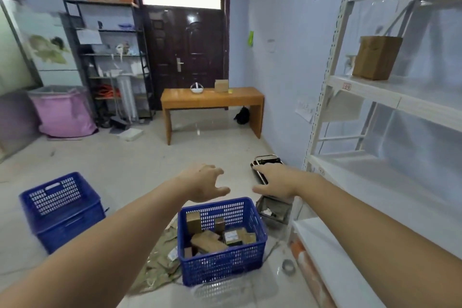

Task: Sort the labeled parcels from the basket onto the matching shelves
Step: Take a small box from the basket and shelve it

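My left hand [207, 182] and right hand [275, 180] hang released, fingers spread, holding nothing, above the blue basket [222, 267] on the floor. The brown parcels [208, 242] lie inside that basket; the white shelves [390, 92] stand just right of it.

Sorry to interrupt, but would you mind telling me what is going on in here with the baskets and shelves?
A person is sorting parcels. Both hands, the left hand and the right hand, are stretched out open above the blue basket on the floor, holding nothing. Several brown parcels lie in that basket. One brown box stands on the white shelving at the right. A second blue basket sits to the left.
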`<state>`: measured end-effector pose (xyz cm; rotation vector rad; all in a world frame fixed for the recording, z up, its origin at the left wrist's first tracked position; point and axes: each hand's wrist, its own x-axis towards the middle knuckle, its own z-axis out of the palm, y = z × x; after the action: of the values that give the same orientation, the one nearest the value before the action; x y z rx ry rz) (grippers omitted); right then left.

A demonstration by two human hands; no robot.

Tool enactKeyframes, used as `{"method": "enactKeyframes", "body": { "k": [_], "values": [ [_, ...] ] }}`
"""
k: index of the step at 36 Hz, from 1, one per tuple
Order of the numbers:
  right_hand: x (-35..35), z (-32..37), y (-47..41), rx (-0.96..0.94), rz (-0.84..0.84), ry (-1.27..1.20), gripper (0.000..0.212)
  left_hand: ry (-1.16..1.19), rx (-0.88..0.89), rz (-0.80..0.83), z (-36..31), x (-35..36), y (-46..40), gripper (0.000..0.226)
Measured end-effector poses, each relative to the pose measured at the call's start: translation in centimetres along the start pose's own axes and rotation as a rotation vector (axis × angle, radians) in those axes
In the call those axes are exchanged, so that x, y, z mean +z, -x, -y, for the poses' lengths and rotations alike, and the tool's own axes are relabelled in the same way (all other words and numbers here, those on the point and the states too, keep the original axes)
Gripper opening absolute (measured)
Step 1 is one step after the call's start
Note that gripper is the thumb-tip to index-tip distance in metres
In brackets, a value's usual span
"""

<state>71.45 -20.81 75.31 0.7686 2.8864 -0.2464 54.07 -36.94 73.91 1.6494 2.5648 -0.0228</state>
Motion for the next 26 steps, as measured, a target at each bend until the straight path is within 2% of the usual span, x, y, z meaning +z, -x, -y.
{"method": "enactKeyframes", "body": {
  "k": [14,21,26],
  "values": [
    [0.6,4.4,-16.3,-0.096,0.089,0.026,0.077,0.029,-0.097,0.047,12.4,1.2,-7.7,0.073],
    [2.0,7.6,-24.2,-0.061,0.091,0.021,0.073,0.003,-0.056,0.070,20.2,2.4,-13.2,0.073],
    [2.5,9.0,-28.7,0.014,0.087,0.003,0.070,-0.054,0.049,0.061,24.9,2.5,-18.7,0.069]
  ]
}}
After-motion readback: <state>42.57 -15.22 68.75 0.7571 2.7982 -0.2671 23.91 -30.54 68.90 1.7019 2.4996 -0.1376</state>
